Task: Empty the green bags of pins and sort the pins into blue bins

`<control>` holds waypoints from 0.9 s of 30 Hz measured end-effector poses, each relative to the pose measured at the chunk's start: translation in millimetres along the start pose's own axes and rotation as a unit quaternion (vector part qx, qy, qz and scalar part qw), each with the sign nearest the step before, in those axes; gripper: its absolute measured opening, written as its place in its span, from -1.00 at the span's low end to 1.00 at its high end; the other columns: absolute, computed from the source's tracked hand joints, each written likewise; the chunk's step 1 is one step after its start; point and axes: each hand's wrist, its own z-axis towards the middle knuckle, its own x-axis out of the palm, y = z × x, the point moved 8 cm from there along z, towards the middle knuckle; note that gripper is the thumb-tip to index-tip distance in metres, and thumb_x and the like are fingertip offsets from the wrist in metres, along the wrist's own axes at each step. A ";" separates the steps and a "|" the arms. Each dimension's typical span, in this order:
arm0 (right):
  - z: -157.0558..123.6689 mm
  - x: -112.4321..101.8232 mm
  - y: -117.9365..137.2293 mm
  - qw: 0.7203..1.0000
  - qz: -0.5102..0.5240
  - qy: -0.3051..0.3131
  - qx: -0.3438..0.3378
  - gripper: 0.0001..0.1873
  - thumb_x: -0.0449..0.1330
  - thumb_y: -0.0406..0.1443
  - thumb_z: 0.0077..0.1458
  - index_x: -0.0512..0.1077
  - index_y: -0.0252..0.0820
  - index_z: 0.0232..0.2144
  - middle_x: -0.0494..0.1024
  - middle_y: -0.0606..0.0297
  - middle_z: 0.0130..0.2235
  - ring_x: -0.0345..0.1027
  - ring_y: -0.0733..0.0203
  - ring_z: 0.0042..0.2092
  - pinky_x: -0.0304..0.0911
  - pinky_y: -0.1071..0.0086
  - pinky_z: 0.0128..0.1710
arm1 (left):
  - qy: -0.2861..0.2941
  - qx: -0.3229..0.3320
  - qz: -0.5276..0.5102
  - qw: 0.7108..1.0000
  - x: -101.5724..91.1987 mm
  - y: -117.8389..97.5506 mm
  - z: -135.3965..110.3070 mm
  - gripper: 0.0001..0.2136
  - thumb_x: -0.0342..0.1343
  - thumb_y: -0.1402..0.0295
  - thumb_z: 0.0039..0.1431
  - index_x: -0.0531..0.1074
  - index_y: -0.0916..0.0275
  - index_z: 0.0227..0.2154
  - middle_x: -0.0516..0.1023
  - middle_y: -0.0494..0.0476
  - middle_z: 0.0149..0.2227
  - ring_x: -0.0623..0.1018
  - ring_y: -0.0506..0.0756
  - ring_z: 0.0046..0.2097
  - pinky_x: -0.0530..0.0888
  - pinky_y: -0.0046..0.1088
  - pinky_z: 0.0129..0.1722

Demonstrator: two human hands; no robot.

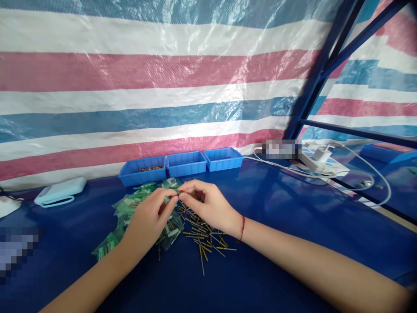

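My left hand and my right hand meet fingertip to fingertip above the table. Both are closed in a pinch; what they hold between the tips is too small and hidden to name. Under and beside my left hand lies a heap of small clear bags with green print, with thin metal pieces inside. Below my right hand is a loose pile of thin brass-coloured pins that look like blind rivets, partly covered by the hand. One more pin lies apart, near my left wrist.
Three blue bins stand in a row at the back; small brownish pieces lie in the left one. A light blue case rests at the left. White cables and a power strip lie at the right by a dark blue frame.
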 end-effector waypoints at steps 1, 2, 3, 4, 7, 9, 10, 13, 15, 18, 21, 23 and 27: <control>-1.2 0.1 4.7 0.999 -0.028 0.000 -0.017 -0.83 0.15 -0.27 0.12 0.45 -0.19 -0.22 0.55 0.28 -0.28 0.40 0.29 -0.29 0.32 0.36 -0.29 | -0.006 0.025 0.019 0.999 -1.5 -2.5 -0.2 -0.85 -0.06 0.29 0.28 0.38 0.19 -0.26 0.48 0.02 -0.33 0.43 -0.02 -0.45 0.37 -0.51 -0.39; -2.2 0.4 9.4 0.998 -0.054 0.004 -0.034 -0.83 0.14 -0.28 0.14 0.46 -0.18 -0.22 0.55 0.29 -0.29 0.39 0.30 -0.31 0.31 0.38 -0.32 | -0.009 0.044 0.036 0.998 -2.9 -4.2 -0.3 -0.85 -0.07 0.30 0.29 0.37 0.20 -0.25 0.49 0.04 -0.30 0.45 -0.01 -0.42 0.38 -0.51 -0.36; -2.7 0.5 13.7 0.996 -0.075 0.008 -0.051 -0.83 0.13 -0.28 0.14 0.47 -0.17 -0.23 0.55 0.30 -0.30 0.39 0.31 -0.32 0.30 0.40 -0.34 | -0.012 0.064 0.053 0.996 -4.4 -5.8 -0.1 -0.84 -0.09 0.31 0.31 0.37 0.20 -0.24 0.49 0.06 -0.28 0.47 0.00 -0.38 0.39 -0.51 -0.34; -2.2 -0.3 16.6 0.994 -0.091 0.011 -0.064 -0.83 0.14 -0.27 0.14 0.48 -0.16 -0.23 0.55 0.31 -0.30 0.38 0.31 -0.32 0.29 0.41 -0.36 | -0.012 0.090 0.070 0.993 -5.8 -8.3 0.5 -0.84 -0.10 0.31 0.32 0.36 0.21 -0.23 0.50 0.08 -0.28 0.49 0.02 -0.33 0.39 -0.50 -0.30; 7.5 -10.2 14.5 0.988 -0.131 0.000 -0.086 -0.76 0.12 -0.21 0.16 0.47 -0.16 -0.17 0.56 0.31 -0.29 0.40 0.31 -0.33 0.32 0.41 -0.35 | 0.001 0.175 0.149 0.973 -9.0 -13.4 7.2 -0.78 -0.17 0.33 0.34 0.37 0.24 -0.21 0.51 0.14 -0.25 0.52 0.09 -0.20 0.39 -0.43 -0.17; 19.4 -18.0 5.2 0.975 -0.198 -0.003 -0.099 -0.75 0.07 -0.23 0.21 0.48 -0.19 -0.16 0.58 0.28 -0.26 0.43 0.28 -0.27 0.35 0.35 -0.23 | 0.006 0.183 0.217 0.959 -12.8 -3.7 20.3 -0.74 -0.21 0.34 0.34 0.39 0.26 -0.21 0.52 0.18 -0.22 0.51 0.14 -0.16 0.38 -0.36 -0.13; 25.7 -20.0 -0.9 0.963 -0.245 0.006 -0.109 -0.75 0.04 -0.28 0.22 0.48 -0.20 -0.16 0.58 0.25 -0.22 0.44 0.25 -0.20 0.34 0.31 -0.14 | 0.001 0.164 0.246 0.955 -16.9 6.4 29.8 -0.72 -0.23 0.34 0.34 0.39 0.26 -0.21 0.52 0.19 -0.22 0.51 0.16 -0.15 0.38 -0.34 -0.14; 39.8 -19.3 -23.2 0.918 -0.370 0.054 -0.129 -0.68 0.01 -0.41 0.18 0.46 -0.23 -0.07 0.50 0.13 0.01 0.35 0.14 0.05 0.21 0.15 0.09 | -0.012 0.069 0.330 0.941 -28.7 48.6 61.4 -0.72 -0.21 0.31 0.32 0.41 0.26 -0.22 0.52 0.22 -0.24 0.50 0.21 -0.16 0.38 -0.32 -0.22; 43.1 -16.2 -36.6 0.900 -0.407 0.091 -0.128 -0.59 -0.01 -0.46 0.15 0.40 -0.23 0.03 0.40 0.10 0.12 0.26 0.11 0.14 0.16 0.12 0.14 | 0.012 0.017 0.372 0.928 -29.2 76.2 78.5 -0.71 -0.20 0.32 0.30 0.44 0.28 -0.25 0.53 0.25 -0.27 0.51 0.24 -0.19 0.37 -0.31 -0.28; 41.7 -11.3 -49.2 0.888 -0.424 0.137 -0.113 -0.55 -0.03 -0.51 0.12 0.40 -0.21 0.03 0.41 0.14 0.12 0.27 0.14 0.14 0.18 0.17 0.14 | 0.042 -0.016 0.400 0.915 -23.3 96.5 91.1 -0.69 -0.19 0.36 0.27 0.48 0.31 -0.27 0.54 0.32 -0.27 0.51 0.28 -0.20 0.36 -0.28 -0.30; 40.9 -12.3 -52.3 0.888 -0.427 0.141 -0.102 -0.57 -0.03 -0.52 0.11 0.46 -0.18 -0.05 0.51 0.22 0.02 0.36 0.19 0.06 0.23 0.25 0.08 | 0.026 0.008 0.400 0.916 -16.6 82.9 86.7 -0.67 -0.18 0.38 0.25 0.49 0.32 -0.19 0.53 0.36 -0.20 0.48 0.32 -0.16 0.35 -0.21 -0.29; 42.1 -14.7 -52.2 0.888 -0.429 0.133 -0.099 -0.61 0.00 -0.50 0.10 0.49 -0.18 -0.11 0.55 0.23 -0.04 0.40 0.20 0.00 0.25 0.28 0.04 | 0.018 0.048 0.378 0.925 -10.5 60.7 75.1 -0.68 -0.16 0.37 0.25 0.49 0.28 -0.13 0.54 0.31 -0.17 0.48 0.29 -0.16 0.36 -0.21 -0.26; 45.1 -19.2 -52.8 0.889 -0.434 0.117 -0.088 -0.72 0.07 -0.46 0.09 0.52 -0.20 -0.22 0.59 0.21 -0.15 0.44 0.18 -0.11 0.26 0.28 -0.04 | 0.041 0.123 0.280 0.951 3.6 13.9 41.3 -0.72 -0.10 0.35 0.25 0.49 0.23 -0.14 0.56 0.20 -0.18 0.48 0.18 -0.19 0.38 -0.27 -0.19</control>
